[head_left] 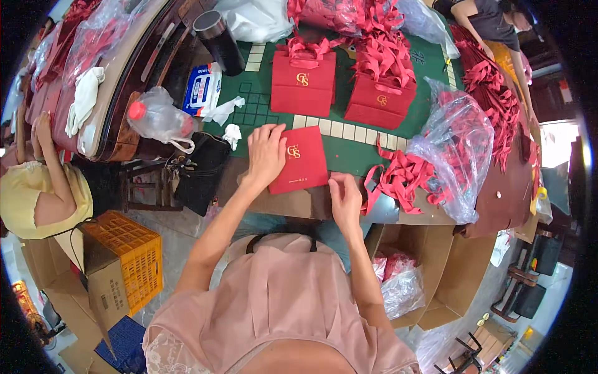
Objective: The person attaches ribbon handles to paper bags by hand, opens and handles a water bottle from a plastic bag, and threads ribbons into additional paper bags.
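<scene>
A flat red paper gift bag (309, 163) with a gold emblem lies in front of me at the near edge of the green table. My left hand (268, 154) rests on its left side, fingers stretched out over the red paper. At the bag's lower right corner is my right hand (346, 198), its fingers curled in; whatever they may pinch is hidden. A heap of red ribbons (408, 181) lies just right of that hand, partly inside a clear plastic bag (464, 146). Beyond stand two upright red gift bags (303, 84) with ribbon handles.
A black tumbler (219, 43), a blue-and-white packet (202, 90) and crumpled tissue (232, 135) sit at the far left. Below the table's right side stands an open cardboard box (439, 268). An orange crate (134, 262) is at left. Other people work on both sides.
</scene>
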Motion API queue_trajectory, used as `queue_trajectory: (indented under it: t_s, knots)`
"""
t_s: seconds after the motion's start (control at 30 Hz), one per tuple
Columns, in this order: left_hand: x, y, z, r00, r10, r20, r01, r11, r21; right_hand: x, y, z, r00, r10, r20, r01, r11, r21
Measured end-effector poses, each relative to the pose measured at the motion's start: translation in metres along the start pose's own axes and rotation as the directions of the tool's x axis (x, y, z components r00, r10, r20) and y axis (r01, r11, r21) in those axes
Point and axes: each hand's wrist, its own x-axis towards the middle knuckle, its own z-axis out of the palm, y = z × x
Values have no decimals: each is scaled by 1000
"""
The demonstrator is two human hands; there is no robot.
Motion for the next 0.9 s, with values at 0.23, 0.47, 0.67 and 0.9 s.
queue_trajectory:
  t_s: [0.23,0.47,0.67,0.9]
  knots:
    - [-11,25,6,996,57,69,-53,997,-57,-19,-4,-3,988,148,40,-148,989,-1]
    - [-25,41,8,979,132,153,-114,986,-122,-31,-10,-22,993,119,24,-118,992,-43]
    - [-19,51,7,967,148,209,-119,982,-143,-11,-17,-16,983,164,81,-159,985,-69]
    - [-12,63,-13,940,142,311,-94,982,-163,-2,-21,5,970,240,-45,-234,966,110]
